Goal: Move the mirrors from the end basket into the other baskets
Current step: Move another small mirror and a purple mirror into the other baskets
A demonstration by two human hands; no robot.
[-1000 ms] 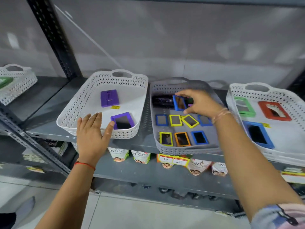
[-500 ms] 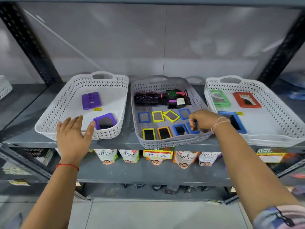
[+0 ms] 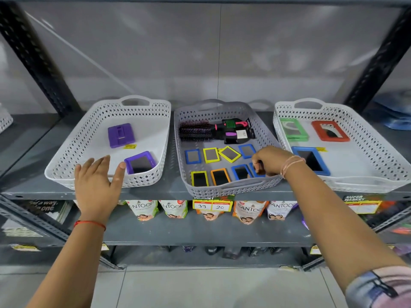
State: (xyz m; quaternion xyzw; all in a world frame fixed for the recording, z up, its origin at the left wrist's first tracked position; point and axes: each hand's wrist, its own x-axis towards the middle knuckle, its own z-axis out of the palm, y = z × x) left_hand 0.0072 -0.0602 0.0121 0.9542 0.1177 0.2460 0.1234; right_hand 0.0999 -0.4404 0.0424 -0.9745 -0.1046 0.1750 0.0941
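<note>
Three baskets stand on a grey shelf. The left white basket [image 3: 66,152] holds two purple mirrors [image 3: 140,162]. The middle grey basket [image 3: 226,190] holds several small framed mirrors [image 3: 210,154] in blue, yellow and orange. The right white basket [image 3: 367,183] holds a green mirror [image 3: 293,130], a red mirror [image 3: 330,131] and a large blue mirror [image 3: 311,160]. My left hand [image 3: 97,181] rests flat and open on the left basket's front rim. My right hand [image 3: 270,161] is closed on a small blue mirror [image 3: 255,170] at the grey basket's front right corner.
Hairbrushes [image 3: 195,130] lie at the back of the grey basket. Soap packets [image 3: 144,210] and a price tag [image 3: 211,205] sit on the shelf below. Black uprights [image 3: 40,63] frame the rack. Another white basket [image 3: 5,121] shows at the far left.
My right hand came down from the back of the grey basket to its front right corner with the small blue mirror. The view shifted right. My left hand stayed on the left basket.
</note>
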